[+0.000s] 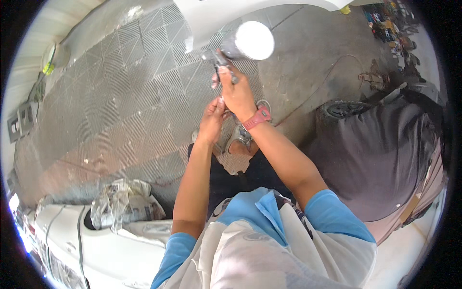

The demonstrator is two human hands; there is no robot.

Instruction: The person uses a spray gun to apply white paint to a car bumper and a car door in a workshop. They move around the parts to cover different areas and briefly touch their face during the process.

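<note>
A paint spray gun (219, 59) with a white-topped cup (255, 41) is held out in front of me. Wrapped round its handle is my right hand (239, 96), with a pinkish-red watch on the wrist. Just below, my left hand (211, 121) has thumb and fingertips pinched together near the bottom of the handle. What those fingertips grip is too small to tell. Beyond the gun, the edge of a white car body panel (211, 21) curves across the top of the view.
A white car (115, 253) with crumpled masking plastic (124, 204) stands at lower left. To the right, a dark cover (375, 159) drapes over a vehicle beside a wheel (344, 109). A thin hose (313, 91) crosses the floor. Cluttered items (390, 31) line the far right.
</note>
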